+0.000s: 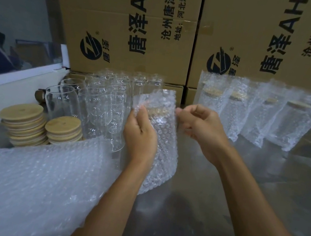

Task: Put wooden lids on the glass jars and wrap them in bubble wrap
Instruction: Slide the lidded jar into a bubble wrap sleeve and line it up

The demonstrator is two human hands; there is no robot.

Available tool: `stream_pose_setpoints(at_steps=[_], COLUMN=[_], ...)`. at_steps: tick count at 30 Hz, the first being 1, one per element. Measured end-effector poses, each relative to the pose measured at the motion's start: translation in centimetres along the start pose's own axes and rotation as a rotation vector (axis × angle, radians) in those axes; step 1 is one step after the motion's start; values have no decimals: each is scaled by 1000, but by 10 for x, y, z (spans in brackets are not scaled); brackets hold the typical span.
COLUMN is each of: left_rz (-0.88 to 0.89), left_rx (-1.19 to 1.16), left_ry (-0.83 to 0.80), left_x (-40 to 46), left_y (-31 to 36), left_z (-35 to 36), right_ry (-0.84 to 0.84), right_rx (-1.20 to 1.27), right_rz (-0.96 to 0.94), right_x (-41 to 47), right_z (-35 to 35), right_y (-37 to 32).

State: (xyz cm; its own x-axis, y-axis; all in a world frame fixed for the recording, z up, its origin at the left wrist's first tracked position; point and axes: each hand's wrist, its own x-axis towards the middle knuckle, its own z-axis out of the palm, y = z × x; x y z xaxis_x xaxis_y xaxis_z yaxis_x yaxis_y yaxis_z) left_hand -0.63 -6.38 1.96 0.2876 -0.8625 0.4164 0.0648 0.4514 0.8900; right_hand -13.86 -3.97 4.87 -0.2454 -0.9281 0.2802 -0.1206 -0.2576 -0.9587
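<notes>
1. Glass jar (159,137), lidded and sleeved in bubble wrap, was held upright above the table (220,189); left hand (140,136) gripped it, right hand (200,125) pinched the wrap's edge.
2. Four wrapped jars (261,114) stood finished; bare jars (99,105) and stacked lids (41,126) remained.

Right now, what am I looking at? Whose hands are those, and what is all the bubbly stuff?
There is only one picture, from a camera worn on a person's head, looking down at their own hands. The left hand grips a glass jar in bubble wrap with a wooden lid on it. The right hand pinches the wrap's top edge. Four wrapped jars stand in a row at the back right. On the left are bare glass jars, two stacks of wooden lids and a big bubble wrap sheet. Cardboard boxes stand behind.
</notes>
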Motion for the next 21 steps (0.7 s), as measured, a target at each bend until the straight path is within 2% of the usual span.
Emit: stream_pose_setpoints(at_steps=[2,5,7,11,14,16,18,21], left_rz=[-34,-23,-10,-8,1,-10,-77,-215], left_rx=[48,127,141,-22,-15,-15,-37,-62], left_ry=[13,3,-38,-191,-142,-90,-78,-156], left_x=[2,1,-1,-11,-12,-11,-8,-7], left_y=[-5,-3,-1,3,5,6,6,6], left_z=[-1,-1,0,6,7,4,2,-1], right_ry=[-172,-238,-240,-251,-208,-237,-266,-198], right_rx=[-63,-199,-244,-191,-115,-85,-58,-2], right_rz=[61,66,50,4,-13,1,13,13], right_x=[-4,-5,-4,-7,-7,-6,-5,-3], right_z=[2,8,10,10,8,5,2,0], right_y=[-3,-2,-1,0,3,3,6,10])
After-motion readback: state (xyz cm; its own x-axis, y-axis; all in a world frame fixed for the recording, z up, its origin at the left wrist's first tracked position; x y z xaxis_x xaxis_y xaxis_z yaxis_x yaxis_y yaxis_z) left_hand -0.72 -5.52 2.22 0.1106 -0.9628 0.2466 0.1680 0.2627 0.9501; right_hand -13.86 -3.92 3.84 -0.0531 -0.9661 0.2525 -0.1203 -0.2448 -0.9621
